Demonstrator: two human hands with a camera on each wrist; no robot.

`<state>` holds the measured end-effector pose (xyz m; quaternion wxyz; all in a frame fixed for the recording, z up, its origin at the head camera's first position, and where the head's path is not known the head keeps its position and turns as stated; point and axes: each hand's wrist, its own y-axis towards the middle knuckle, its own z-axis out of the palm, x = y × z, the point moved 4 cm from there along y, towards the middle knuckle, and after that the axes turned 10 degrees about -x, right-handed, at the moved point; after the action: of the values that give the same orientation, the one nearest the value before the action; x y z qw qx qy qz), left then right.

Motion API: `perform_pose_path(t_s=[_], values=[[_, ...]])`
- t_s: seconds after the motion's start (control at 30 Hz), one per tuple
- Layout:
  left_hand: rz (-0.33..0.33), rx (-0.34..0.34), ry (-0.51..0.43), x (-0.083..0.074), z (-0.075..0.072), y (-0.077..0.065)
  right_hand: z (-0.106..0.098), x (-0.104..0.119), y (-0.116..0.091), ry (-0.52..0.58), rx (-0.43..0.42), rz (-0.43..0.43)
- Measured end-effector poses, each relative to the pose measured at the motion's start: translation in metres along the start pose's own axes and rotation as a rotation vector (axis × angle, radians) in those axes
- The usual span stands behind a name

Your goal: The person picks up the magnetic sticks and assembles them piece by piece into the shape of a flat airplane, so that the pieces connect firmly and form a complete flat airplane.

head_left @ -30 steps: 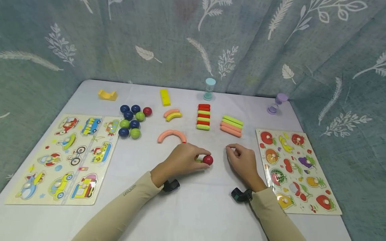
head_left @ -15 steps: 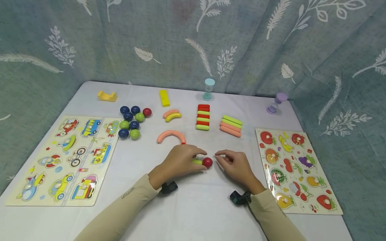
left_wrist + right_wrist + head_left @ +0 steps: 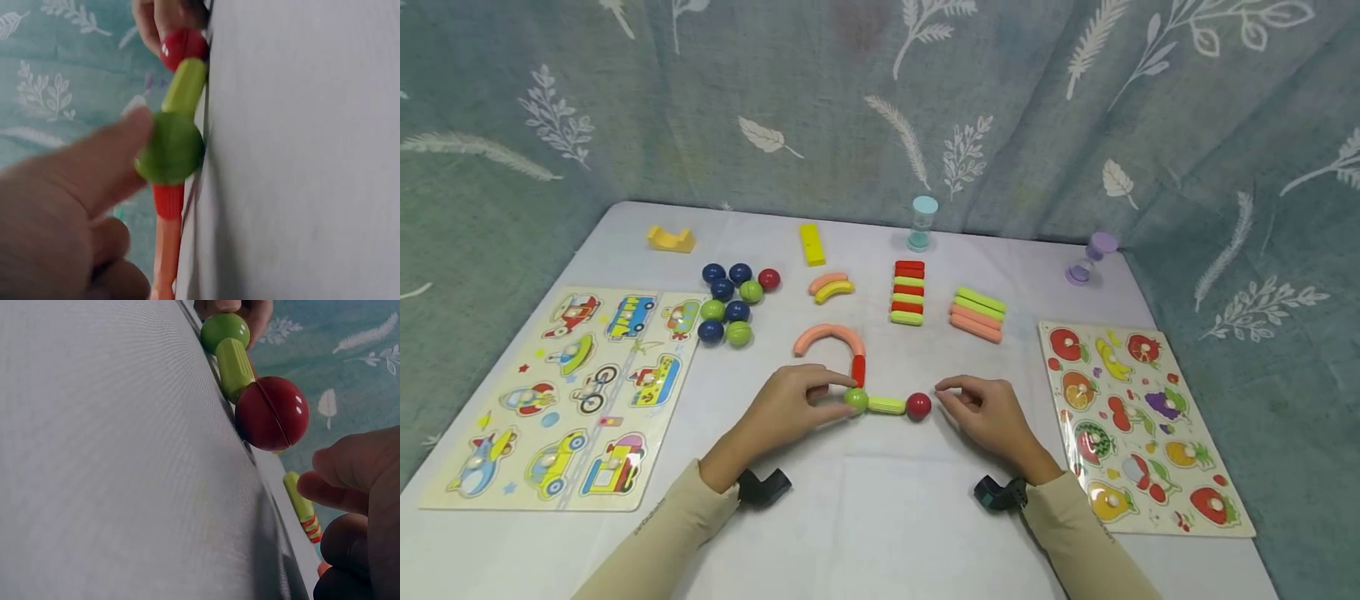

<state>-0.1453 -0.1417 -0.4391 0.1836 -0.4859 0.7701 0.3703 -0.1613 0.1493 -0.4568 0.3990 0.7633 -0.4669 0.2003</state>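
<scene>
In the head view my left hand (image 3: pixel 793 404) pinches a green ball (image 3: pixel 856 401) between thumb and index finger. A short ribbed yellow-green stick (image 3: pixel 887 406) runs from that ball to a red ball (image 3: pixel 918 406). Up from the green ball goes a red stick (image 3: pixel 858 371), followed by a curved pink piece (image 3: pixel 829 332). Just right of the red ball is my right hand (image 3: pixel 988 415), its fingers loosely bent and holding nothing. The right wrist view shows a gap between those fingers and the red ball (image 3: pixel 272 414).
Several blue, green and red balls (image 3: pixel 726 304) lie at left. Coloured sticks (image 3: pixel 907 292) form a row behind my hands, with more sticks (image 3: pixel 976 315) beside it. Puzzle boards flank the table, vehicles (image 3: pixel 557 400) left and fruits (image 3: pixel 1138 425) right. Two sand timers (image 3: pixel 922 223) stand at the back.
My left hand has moved left from the stick and red ball to the green ball, uncovering the joined pieces. Over the second, my right hand came left toward the red ball.
</scene>
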Motion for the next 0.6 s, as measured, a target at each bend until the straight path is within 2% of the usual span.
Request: perform_pose_path(t_s=[0.27, 0.6], values=[[-0.094, -0.021, -0.085, 0.0015, 0.0052, -0.0039, -0.0006, 0.0021, -0.0025, 0.035, 0.017, -0.019], [-0.101, -0.022, -0.116, 0.0028, 0.0074, -0.0061, 0.0015, -0.0023, 0.0010, -0.007, -0.027, -0.010]])
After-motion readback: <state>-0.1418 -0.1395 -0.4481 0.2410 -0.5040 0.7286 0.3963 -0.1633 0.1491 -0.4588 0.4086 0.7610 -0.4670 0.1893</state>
